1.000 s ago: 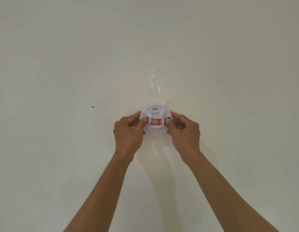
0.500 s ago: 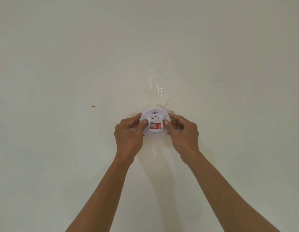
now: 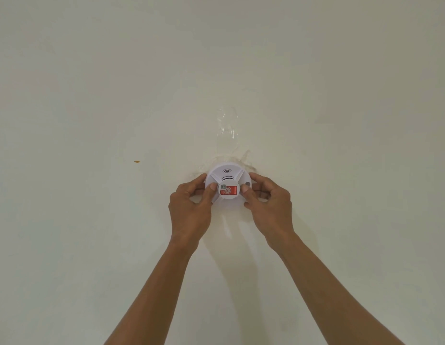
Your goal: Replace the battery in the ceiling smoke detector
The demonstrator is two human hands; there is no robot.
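Hands up at the ceiling (image 3: 92,95) — 2 of them, gripping the white smoke detector (image 3: 227,186) from either side. The left hand (image 3: 189,210) pinches its left rim, thumb pressed beside the red label (image 3: 229,190); the right hand (image 3: 268,205) clamps the opposite edge. The unit sits flat against the plaster, cover closed, no battery visible — so I'd judge the job barely started: twisting it off, swapping, remounting all remain. Clear tape (image 3: 227,130) clings above it. A small orange fleck (image 3: 136,161) marks the otherwise plain off-white surface.

Ceiling (image 3: 92,95) — smoke detector (image 3: 227,188) mounted, clear tape (image 3: 227,130) (perhaps).
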